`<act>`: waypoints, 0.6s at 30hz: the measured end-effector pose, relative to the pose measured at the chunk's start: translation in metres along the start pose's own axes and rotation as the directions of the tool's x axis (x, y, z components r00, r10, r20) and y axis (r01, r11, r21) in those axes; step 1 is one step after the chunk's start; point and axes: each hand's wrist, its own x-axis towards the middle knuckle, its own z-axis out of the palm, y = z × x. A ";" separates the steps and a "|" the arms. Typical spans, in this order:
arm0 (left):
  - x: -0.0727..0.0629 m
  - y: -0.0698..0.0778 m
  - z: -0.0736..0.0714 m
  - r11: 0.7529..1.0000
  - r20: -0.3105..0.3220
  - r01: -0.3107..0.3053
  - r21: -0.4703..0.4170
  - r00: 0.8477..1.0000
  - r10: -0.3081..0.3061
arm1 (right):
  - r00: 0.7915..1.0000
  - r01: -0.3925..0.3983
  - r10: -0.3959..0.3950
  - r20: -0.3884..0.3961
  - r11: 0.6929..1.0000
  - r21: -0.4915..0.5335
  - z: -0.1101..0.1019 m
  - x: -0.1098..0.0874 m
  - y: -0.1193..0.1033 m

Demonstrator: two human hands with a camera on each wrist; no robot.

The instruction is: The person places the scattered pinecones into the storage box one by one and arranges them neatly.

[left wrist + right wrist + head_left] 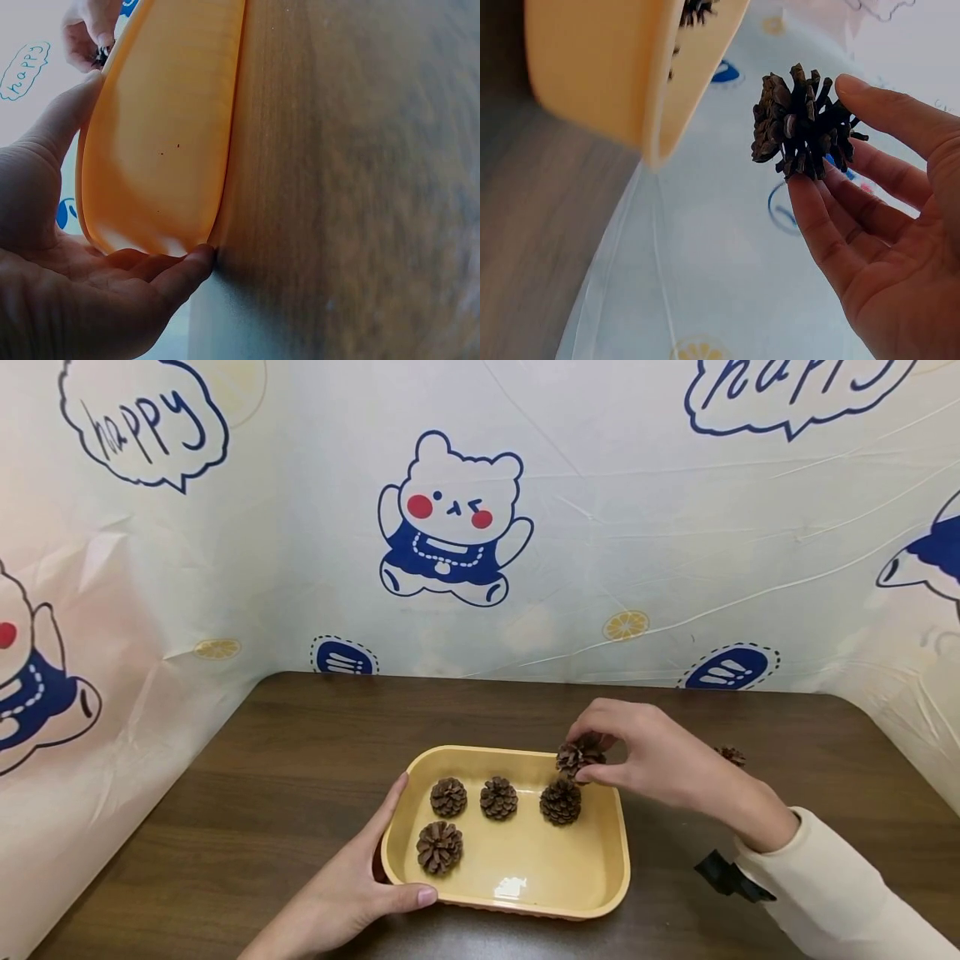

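Note:
A yellow plastic tray (517, 868) sits on the table with several brown pine cones in it. Three are in a row along its far side, the left one (448, 797), a middle one (498, 798) and a right one (560, 802); another pine cone (439, 847) lies near the left front. My left hand (333, 893) grips the tray's left end, thumb at the near rim, fingers round the end wall. My right hand (652, 747) pinches a further pine cone (802, 124) between thumb and fingertips, raised over the tray's far right corner.
Behind my right wrist, a partly hidden pine cone (730, 755) lies on the dark wooden table (225, 827). A black clip-like piece (727, 875) is at my right sleeve. A printed sheet (585, 568) hangs behind the table and along both sides.

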 end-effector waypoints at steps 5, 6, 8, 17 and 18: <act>0.000 0.000 0.000 1.000 -0.006 0.000 0.012 1.000 0.000 | 0.997 0.058 -0.057 0.043 0.998 -0.016 0.012 0.003 -0.012; 0.000 0.000 0.000 1.000 -0.006 0.001 0.013 1.000 -0.001 | 0.996 0.068 -0.067 0.053 0.998 -0.013 0.014 0.003 -0.015; 0.000 0.000 0.000 1.000 -0.007 0.000 0.017 1.000 0.000 | 0.994 0.083 -0.082 0.075 0.997 -0.007 0.019 0.004 -0.019; 0.000 0.000 0.000 1.000 -0.005 0.000 0.014 1.000 0.000 | 0.974 0.171 -0.171 0.149 0.985 0.011 0.046 0.009 -0.032; 0.000 0.000 0.000 1.000 -0.003 0.001 0.012 1.000 -0.001 | 0.971 0.182 -0.179 0.155 0.983 -0.001 0.049 0.009 -0.033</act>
